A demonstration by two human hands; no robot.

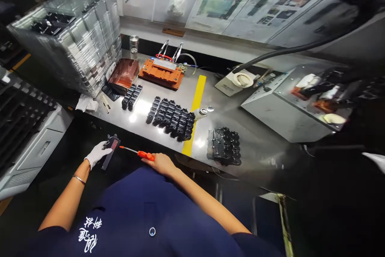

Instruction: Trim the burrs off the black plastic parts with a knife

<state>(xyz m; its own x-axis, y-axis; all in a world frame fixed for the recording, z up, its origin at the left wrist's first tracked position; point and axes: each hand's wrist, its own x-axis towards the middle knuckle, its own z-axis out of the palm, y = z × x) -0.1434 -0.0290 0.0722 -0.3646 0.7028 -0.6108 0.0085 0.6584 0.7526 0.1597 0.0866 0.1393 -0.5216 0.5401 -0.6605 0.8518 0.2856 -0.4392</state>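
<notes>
My left hand point(98, 154), in a white glove, grips a long black plastic part point(110, 153) in front of the bench edge. A reddish strip shows along the part's face. My bare right hand point(161, 163) is closed around the handle of an orange-handled tool point(145, 155). The tool has a thin metal shaft and an orange tip, which points left at the black part. A small gap shows between tip and part. On the bench beyond, similar black parts stand in a large group point(174, 116), a smaller group point(131, 96) and a right-hand group point(224, 146).
The metal bench point(168, 146) carries an orange fixture point(162, 73), a brown scoop-like container point(124, 73), a glass jar point(134, 46) and a small bottle point(201, 112). Clear plastic trays point(90, 44) are stacked at left. A grey box point(288, 108) stands at right.
</notes>
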